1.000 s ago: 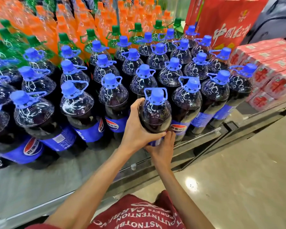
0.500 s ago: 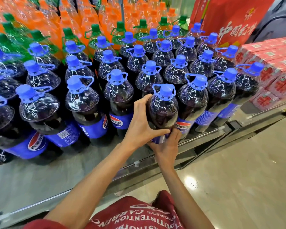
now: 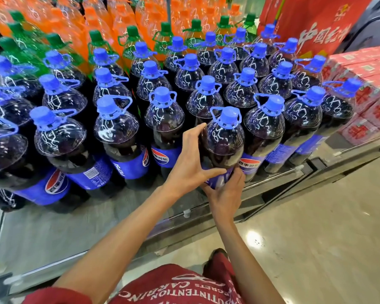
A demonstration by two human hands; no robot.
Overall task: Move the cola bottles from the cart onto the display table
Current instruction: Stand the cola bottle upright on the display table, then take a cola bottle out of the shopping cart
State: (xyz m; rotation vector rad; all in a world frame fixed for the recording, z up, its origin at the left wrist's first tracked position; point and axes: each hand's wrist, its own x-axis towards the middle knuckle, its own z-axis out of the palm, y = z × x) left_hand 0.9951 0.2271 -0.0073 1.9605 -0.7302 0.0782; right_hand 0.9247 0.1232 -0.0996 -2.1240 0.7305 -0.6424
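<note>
One cola bottle (image 3: 225, 139) stands upright in the front row on the steel worktop (image 3: 53, 233), close against its neighbours. The left hand (image 3: 191, 165) wraps its left side, thumb across the label; the right hand (image 3: 226, 194) grips it lower down. More cola bottles (image 3: 116, 128) stand packed beside and behind.

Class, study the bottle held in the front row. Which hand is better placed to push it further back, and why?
Probably the right hand: its fingers wrap the front of the cola bottle low at the label, facing the row. The left hand holds the bottle's side.
</note>
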